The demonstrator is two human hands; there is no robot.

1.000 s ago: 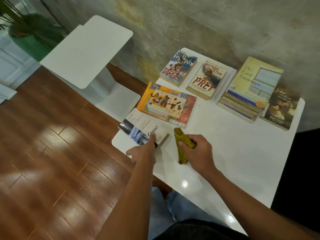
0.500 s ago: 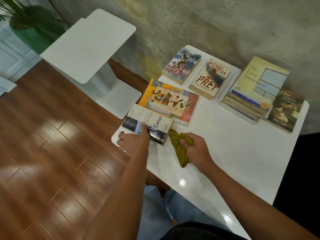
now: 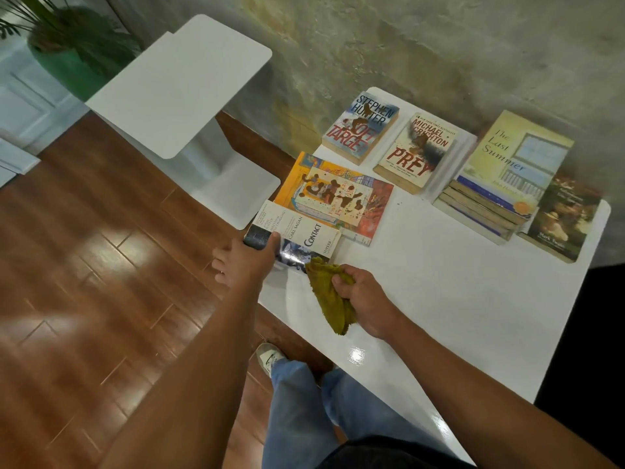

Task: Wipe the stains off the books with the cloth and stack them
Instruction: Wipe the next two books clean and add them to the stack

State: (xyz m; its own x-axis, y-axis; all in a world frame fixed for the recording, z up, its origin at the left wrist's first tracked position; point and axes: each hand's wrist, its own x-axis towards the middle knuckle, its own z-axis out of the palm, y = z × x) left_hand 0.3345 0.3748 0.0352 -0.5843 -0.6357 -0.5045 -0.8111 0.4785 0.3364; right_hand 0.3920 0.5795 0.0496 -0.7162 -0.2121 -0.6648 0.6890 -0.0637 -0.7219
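My left hand (image 3: pixel 244 263) grips the near left end of the Contact paperback (image 3: pixel 306 231), tilted up at the white table's (image 3: pixel 456 299) left corner with its spine showing. My right hand (image 3: pixel 363 297) clutches a crumpled olive-yellow cloth (image 3: pixel 329 296) whose tip touches the book's lower cover. Behind it lies a large colourful book (image 3: pixel 341 194) with dark stains. Farther back lie Soft Target (image 3: pixel 362 128) and Prey (image 3: pixel 417 152), both stained. A stack topped by The Last Summer (image 3: pixel 510 164) stands at the back right.
A dark paperback (image 3: pixel 563 220) lies at the right of the stack. A rough wall (image 3: pixel 406 45) runs behind the table. A second white side table (image 3: pixel 182 82) stands to the left over wood flooring (image 3: pixel 84 265). My legs and a shoe (image 3: pixel 269 358) are below the table edge.
My left hand has tipped the Contact book up off the table onto its edge, spine now showing. My right hand has brought the cloth up against the book's lower cover.
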